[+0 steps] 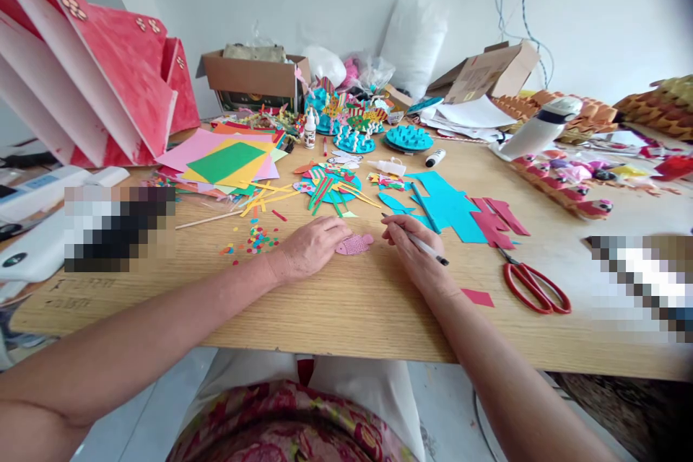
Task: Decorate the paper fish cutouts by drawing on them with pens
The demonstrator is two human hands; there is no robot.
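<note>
A small pink paper fish (pixel 356 244) lies flat on the wooden table (pixel 346 310) in front of me. My left hand (pixel 310 247) rests on the table with its fingers pressed down on the fish's left end. My right hand (pixel 412 251) is closed around a white pen (pixel 427 248), whose dark tip points to the right, away from the fish. The hand sits just right of the fish.
Red-handled scissors (pixel 533 284) lie to the right, by red and teal paper cut-outs (pixel 460 209). Coloured paper sheets (pixel 227 162), strips, confetti dots (pixel 257 240), glue bottles (pixel 310 128) and teal craft pieces fill the middle. Cardboard boxes (pixel 254 76) stand at the back, a red folded structure (pixel 92 72) at left.
</note>
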